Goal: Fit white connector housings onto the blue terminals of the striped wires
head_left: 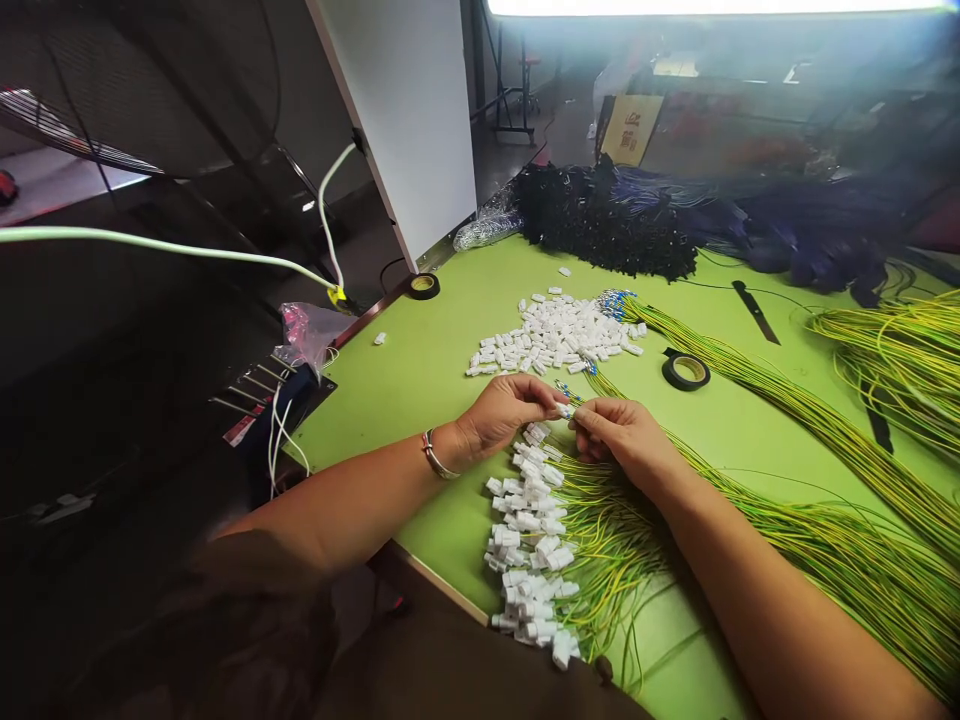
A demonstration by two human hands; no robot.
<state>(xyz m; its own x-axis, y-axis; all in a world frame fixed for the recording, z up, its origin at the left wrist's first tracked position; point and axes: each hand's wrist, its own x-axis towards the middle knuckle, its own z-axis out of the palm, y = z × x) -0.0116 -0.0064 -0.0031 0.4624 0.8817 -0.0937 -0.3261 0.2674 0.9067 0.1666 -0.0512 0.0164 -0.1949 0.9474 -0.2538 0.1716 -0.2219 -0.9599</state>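
Note:
Between thumb and finger, my left hand (pixel 512 411) pinches a small white plastic connector housing (pixel 564 410). My right hand (pixel 616 432) meets it from the other side, its closed fingers pinching a yellow-green wire at the connector's end; most of that wire is hidden by the hand. Just beyond both hands lies a heap of loose white connector housings (pixel 562 332). Wires with blue-tipped terminals (pixel 591 368) lie close by. Below my hands, white housings fitted on wires (pixel 529 520) are stacked in a row, their yellow-green wires (pixel 615 540) running right.
A roll of black tape (pixel 686 371) and a dark blade (pixel 755 312) lie right of the heap. Another tape roll (pixel 424 286) sits at the table's (pixel 420 400) left edge. Black connectors (pixel 607 220) with dark wires fill the back. A white panel (pixel 409 120) stands behind left.

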